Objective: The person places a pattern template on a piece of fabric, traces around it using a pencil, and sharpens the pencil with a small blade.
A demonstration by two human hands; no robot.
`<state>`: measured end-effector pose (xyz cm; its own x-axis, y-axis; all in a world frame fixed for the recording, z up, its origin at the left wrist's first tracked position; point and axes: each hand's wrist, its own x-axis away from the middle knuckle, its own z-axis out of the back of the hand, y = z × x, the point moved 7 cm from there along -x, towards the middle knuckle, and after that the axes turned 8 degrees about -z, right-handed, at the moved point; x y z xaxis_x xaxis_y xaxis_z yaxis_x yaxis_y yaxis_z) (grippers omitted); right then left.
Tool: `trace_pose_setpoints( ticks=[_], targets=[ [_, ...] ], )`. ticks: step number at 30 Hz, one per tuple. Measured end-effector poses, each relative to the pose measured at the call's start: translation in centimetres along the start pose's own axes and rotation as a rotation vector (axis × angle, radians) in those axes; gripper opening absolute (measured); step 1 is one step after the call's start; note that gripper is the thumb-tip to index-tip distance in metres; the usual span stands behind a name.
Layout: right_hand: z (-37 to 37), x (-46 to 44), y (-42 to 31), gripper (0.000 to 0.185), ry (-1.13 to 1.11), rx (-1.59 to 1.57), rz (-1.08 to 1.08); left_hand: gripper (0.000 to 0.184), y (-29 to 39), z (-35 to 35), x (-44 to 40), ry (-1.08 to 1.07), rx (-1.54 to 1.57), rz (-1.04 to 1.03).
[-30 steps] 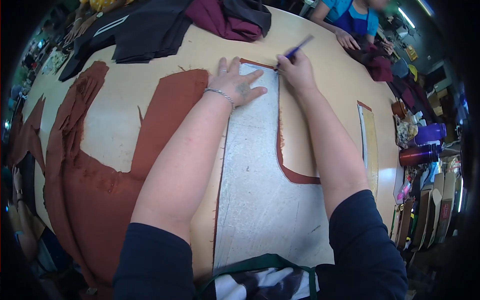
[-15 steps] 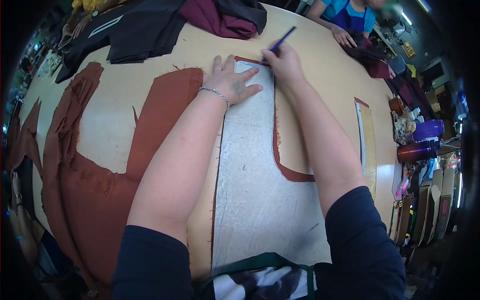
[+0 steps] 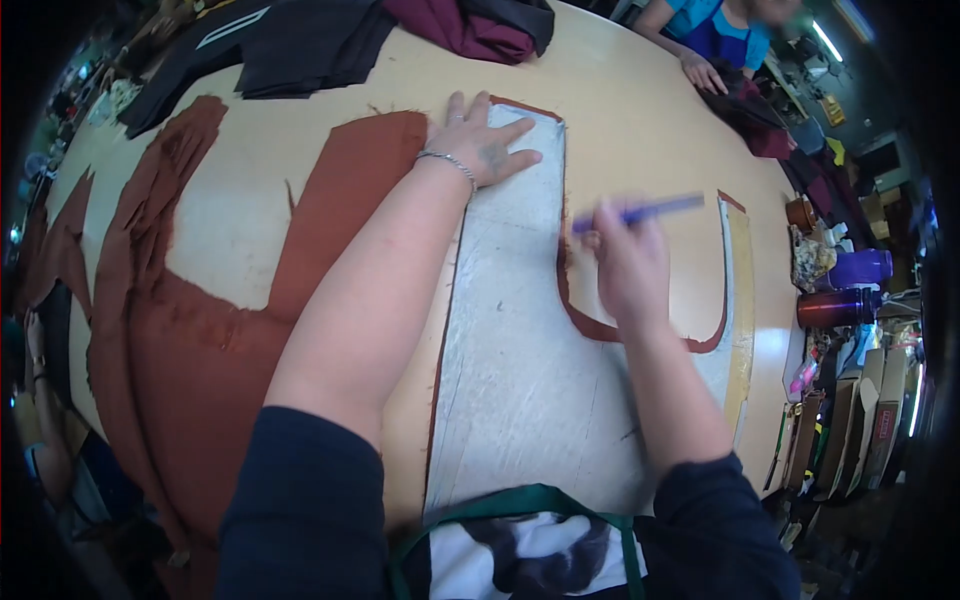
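Observation:
My left hand [image 3: 485, 143] lies flat with fingers spread on the upper end of a pale grey pattern sheet [image 3: 520, 350]. Rust-brown fabric [image 3: 590, 325] shows from under the sheet along its curved inner edge. My right hand [image 3: 630, 255], blurred by motion, holds a blue-purple pen [image 3: 660, 208] above the U-shaped gap of the sheet. The pen's lower end points left, near the sheet's inner edge; whether it touches cannot be told. A larger rust-brown fabric piece [image 3: 200, 380] lies to the left, partly hidden by my left arm.
Dark folded garments [image 3: 310, 50] and maroon cloth [image 3: 470, 30] lie at the table's far side. A co-worker's hand [image 3: 703, 72] rests near dark cloth at the far right. A dark red flask [image 3: 835, 308] and a purple container [image 3: 860, 267] stand along the right edge.
My right hand has moved with the pen from the sheet's top corner down and right, beside the inner edge. The pen has tilted nearly level. My left hand remains on the sheet.

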<state>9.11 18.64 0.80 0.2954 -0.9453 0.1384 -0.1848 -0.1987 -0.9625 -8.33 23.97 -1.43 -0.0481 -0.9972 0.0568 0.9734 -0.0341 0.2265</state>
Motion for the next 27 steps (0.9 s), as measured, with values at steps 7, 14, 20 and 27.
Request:
trace_pose_setpoints(
  ticks=[7,14,20,27],
  targets=[
    [-2.2,8.9,3.6,0.012,-0.102,0.085,0.094,0.051,1.1,1.4,1.0,0.346,-0.058,-0.171],
    [-1.8,8.0,4.6,0.014,-0.108,0.091,0.133,0.02,2.8,11.3,14.5,0.852,0.608,-0.431],
    [-2.3,7.8,4.6,0.016,-0.114,0.212,0.149,0.017,12.8,3.8,30.5,0.53,0.65,-0.498],
    [-2.9,7.2,5.2,0.02,-0.149,0.344,0.096,0.061,17.7,-3.3,30.3,0.105,0.118,-0.349]
  ],
)
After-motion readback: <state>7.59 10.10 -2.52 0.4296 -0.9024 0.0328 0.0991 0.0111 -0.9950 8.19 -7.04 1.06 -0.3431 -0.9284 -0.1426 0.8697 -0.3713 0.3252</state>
